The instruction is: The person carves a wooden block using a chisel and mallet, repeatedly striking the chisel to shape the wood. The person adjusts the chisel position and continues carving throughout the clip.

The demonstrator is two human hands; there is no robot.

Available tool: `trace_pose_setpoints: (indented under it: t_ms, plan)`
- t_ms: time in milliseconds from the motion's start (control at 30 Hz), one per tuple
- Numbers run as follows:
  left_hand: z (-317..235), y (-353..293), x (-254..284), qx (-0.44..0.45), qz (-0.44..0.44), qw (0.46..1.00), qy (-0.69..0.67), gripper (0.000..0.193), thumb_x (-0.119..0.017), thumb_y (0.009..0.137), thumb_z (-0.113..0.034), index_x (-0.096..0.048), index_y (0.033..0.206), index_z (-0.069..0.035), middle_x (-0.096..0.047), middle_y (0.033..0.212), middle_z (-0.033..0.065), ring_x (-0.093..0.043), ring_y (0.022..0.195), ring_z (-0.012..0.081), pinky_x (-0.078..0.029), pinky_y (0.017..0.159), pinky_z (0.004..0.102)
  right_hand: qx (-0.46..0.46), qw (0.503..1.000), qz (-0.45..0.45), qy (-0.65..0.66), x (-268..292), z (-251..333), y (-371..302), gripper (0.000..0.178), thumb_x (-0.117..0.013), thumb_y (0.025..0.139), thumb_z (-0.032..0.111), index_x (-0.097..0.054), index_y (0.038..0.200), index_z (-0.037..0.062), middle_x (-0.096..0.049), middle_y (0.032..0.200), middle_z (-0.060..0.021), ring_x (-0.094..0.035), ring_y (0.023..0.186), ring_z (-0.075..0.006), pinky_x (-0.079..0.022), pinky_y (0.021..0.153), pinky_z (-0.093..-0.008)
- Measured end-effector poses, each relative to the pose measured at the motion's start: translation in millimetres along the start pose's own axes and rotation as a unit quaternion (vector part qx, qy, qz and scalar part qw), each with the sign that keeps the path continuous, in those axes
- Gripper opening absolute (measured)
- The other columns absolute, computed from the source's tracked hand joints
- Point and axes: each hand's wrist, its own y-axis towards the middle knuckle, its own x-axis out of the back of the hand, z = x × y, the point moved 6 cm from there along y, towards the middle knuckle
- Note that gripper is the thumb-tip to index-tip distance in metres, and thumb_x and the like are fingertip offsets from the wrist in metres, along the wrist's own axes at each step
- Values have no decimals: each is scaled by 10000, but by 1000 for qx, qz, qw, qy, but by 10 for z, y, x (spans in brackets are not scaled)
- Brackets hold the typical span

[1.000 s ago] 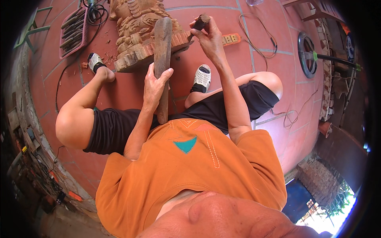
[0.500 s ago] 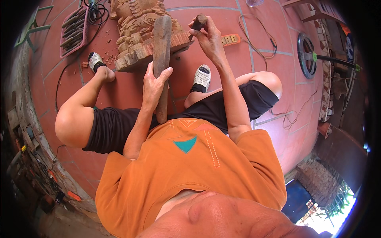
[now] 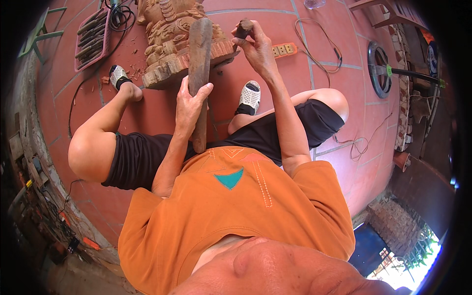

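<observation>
My left hand (image 3: 189,108) is wrapped round a flat, worn wooden mallet (image 3: 200,59), held lengthwise with its lower end close to my shirt. In my right hand (image 3: 259,51) is a chisel (image 3: 243,29), its dark handle gripped between thumb and fingers; the blade is mostly hidden. The chisel is beside the right edge of a carved wooden figure (image 3: 169,37), which stands on the floor between my feet on a thick, rough base. The mallet covers part of the carving from view.
At the far left a pink basket (image 3: 77,55) holds several dark-handled tools, beside a coiled black cable (image 3: 121,18). Wood chips lie near my left foot. An orange power strip (image 3: 284,49) sits right of the carving, with a brown cord (image 3: 322,65). Further right is a dark ring-shaped object (image 3: 372,69).
My right hand with the chisel has shifted very slightly left and down. The mallet and my left hand have hardly moved.
</observation>
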Motion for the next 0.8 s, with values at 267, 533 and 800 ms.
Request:
trace_pose_setpoints:
  t_ms: [267, 533, 800]
  plan:
    - [-23, -15, 8, 0, 0, 1000, -1, 446, -750, 920, -333, -575, 1189, -23, -602, 796, 15, -582, 622, 95, -503, 558, 264, -5, 1000, 15, 0, -28, -12, -8, 351, -719, 925, 24, -544, 1225, 74, -725, 1027, -77, -682, 847, -133, -580, 728, -310]
    - [-143, -63, 13, -3, -9, 1000, -11, 404, -739, 939, -264, -564, 1213, -23, -606, 810, 7, -581, 636, 85, -499, 574, 250, 23, 999, 28, -37, -101, 23, -44, 381, -738, 891, 7, -574, 1230, 69, -719, 1060, -101, -711, 962, -193, -582, 806, -337]
    - [-350, -147, 152, -85, -54, 994, -49, 361, -735, 944, -164, -534, 1212, -29, -609, 815, 19, -573, 617, 90, -473, 555, 244, 158, 958, 79, -224, -468, 341, -326, 514, -643, 758, -78, -547, 1244, 59, -643, 1165, -141, -632, 1111, -357, -554, 907, -438]
